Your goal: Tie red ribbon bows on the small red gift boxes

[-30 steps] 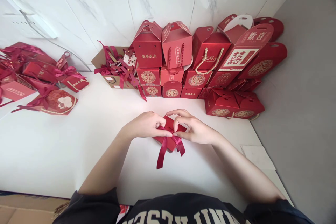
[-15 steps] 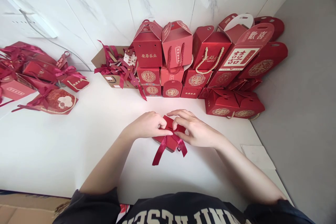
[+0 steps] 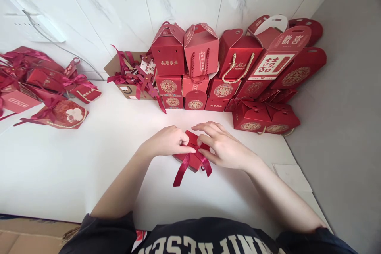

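Observation:
A small red gift box [image 3: 194, 162] rests on the white table between my hands. Dark red satin ribbon [image 3: 180, 173] crosses its top, and two loose tails hang over the near side. My left hand [image 3: 168, 141] has its fingers curled, with the thumb stretched along the ribbon's knot area, pinching it. From the right, my right hand [image 3: 224, 147] holds thumb and index finger at the same spot on the ribbon, while its other fingers arch above the box. The fingers partly hide the ribbon's middle.
Stacked red gift boxes [image 3: 195, 83] stand along the tiled wall. Beside them is a cardboard box [image 3: 131, 92] of ribbons and tags. Ribboned boxes [image 3: 47, 79] lie in a pile at the left. A grey wall [image 3: 336, 127] bounds the right side; a white card [image 3: 290, 176] lies near it.
My right hand's upper fingers have lifted slightly and shifted a little right. My left hand and the gift box stay almost where they were.

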A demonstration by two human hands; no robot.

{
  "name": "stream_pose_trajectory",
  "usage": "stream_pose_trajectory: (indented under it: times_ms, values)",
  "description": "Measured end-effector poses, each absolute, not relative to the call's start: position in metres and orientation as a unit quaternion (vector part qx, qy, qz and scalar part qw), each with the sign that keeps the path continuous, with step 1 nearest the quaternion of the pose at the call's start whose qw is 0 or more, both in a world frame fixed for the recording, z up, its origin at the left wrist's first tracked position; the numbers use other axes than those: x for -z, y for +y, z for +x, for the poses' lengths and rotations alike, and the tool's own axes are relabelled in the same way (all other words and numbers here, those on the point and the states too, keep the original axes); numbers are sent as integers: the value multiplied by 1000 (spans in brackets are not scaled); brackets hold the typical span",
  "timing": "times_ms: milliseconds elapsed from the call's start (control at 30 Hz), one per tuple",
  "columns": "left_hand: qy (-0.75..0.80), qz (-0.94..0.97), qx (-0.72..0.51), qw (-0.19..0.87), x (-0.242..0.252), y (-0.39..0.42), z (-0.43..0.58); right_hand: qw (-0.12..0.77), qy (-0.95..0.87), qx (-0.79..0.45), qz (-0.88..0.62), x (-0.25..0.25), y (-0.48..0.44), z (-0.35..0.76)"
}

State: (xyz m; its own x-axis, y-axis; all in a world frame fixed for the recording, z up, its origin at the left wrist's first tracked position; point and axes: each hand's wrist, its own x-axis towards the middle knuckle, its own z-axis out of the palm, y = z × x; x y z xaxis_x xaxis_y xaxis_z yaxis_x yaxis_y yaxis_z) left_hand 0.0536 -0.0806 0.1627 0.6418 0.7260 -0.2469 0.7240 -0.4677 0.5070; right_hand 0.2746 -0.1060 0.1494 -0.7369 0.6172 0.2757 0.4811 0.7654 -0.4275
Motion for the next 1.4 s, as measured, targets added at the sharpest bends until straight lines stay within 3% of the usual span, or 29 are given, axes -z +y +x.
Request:
stream_pose_trajectory:
  times_ms: [133, 433, 900, 1167, 1400]
  values:
    - [422, 854, -9, 303, -163, -80, 53, 215, -908, -221, -283, -145, -102, 276]
    - [405, 836, -20, 370, -165, -75, 45, 286, -788, -487, -242, -116, -80, 275]
    - [418, 837, -4, 354, -166, -77, 50, 263, -839, -408, -247, -124, -88, 271]
    - [405, 842, -25, 357, -163, -75, 46, 280, -801, -470, -243, -114, -82, 273]
    - [412, 802, -74, 426, -151, -65, 36, 313, -757, -510, -260, -102, -76, 272]
